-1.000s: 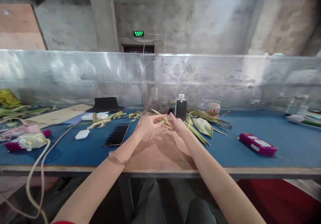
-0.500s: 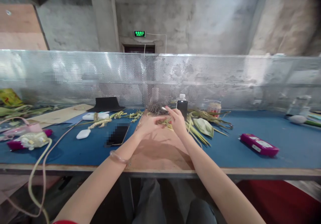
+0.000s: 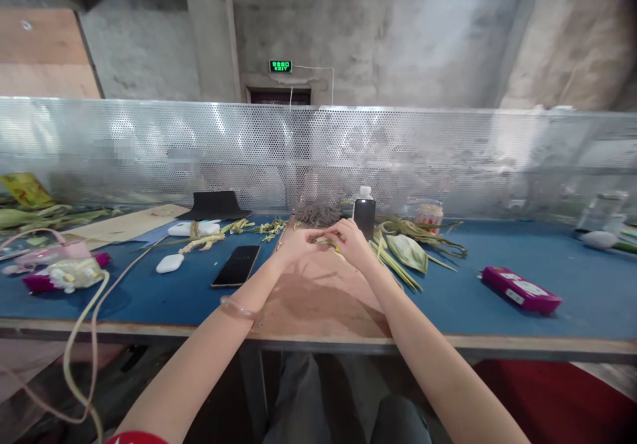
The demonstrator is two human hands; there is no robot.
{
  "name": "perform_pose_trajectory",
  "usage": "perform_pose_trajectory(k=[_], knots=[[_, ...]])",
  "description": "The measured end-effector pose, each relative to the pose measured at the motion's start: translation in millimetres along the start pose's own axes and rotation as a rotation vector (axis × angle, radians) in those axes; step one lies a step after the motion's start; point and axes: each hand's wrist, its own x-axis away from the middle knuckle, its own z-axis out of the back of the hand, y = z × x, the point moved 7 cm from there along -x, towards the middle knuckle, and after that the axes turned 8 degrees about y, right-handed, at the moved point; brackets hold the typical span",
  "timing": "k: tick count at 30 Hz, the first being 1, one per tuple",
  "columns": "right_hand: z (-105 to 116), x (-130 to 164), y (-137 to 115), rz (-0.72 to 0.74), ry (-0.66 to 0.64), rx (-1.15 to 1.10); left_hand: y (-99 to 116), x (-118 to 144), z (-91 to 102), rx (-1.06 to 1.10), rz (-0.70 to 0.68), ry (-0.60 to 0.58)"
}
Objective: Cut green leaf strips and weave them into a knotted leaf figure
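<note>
Strips point(image 3: 325, 241) show between left hand point(image 3: 297, 246) and right hand point(image 3: 351, 239).

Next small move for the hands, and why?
Probably a slight fingertip adjustment at the pale yellow-green plant pieces: the bare left hand and bare right hand have their fingertips close together there, over the flat brown wooden board. The fingers hide most of the pieces, so I can't tell how secure the grip is.

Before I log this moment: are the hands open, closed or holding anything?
Left hand: curled near pale plant strips; grip unclear.
Right hand: curled there too; grip unclear.
</note>
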Motion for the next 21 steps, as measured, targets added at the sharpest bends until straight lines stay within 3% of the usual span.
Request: perform_pose_trajectory(k=[10, 21], knots=[[-5, 3, 0, 0.014, -0.061, 0.141, -1, 1, -4.4, 0.121, 0.048, -0.047], [-9, 6, 6, -0.079, -0.077, 0.105, -10, 4, -10.3, 0.344, 0.175, -0.09]])
